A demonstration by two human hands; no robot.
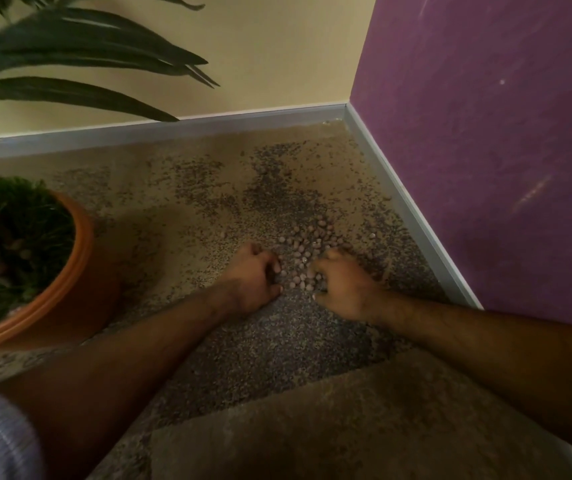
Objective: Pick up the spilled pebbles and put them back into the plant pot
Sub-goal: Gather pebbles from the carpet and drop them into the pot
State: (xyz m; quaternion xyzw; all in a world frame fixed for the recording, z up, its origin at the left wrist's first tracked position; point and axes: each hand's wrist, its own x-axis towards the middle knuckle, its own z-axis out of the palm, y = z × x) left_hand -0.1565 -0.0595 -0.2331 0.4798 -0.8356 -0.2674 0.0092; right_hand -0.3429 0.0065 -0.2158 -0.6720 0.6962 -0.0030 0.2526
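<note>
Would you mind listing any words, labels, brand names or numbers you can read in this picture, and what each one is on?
None: no readable text shows anywhere in the head view.
The orange plant pot has a plain rim with no label or mark.
The purple wall, the cream wall and the grey skirting board carry no signs.
The carpet and the pebbles between the two hands bear only speckles.

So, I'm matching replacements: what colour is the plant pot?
Orange terracotta, seen in the head view: plant pot.

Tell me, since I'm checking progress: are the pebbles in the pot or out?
Mostly out: the pebbles lie on the floor between both hands, apart from the pot.
</note>
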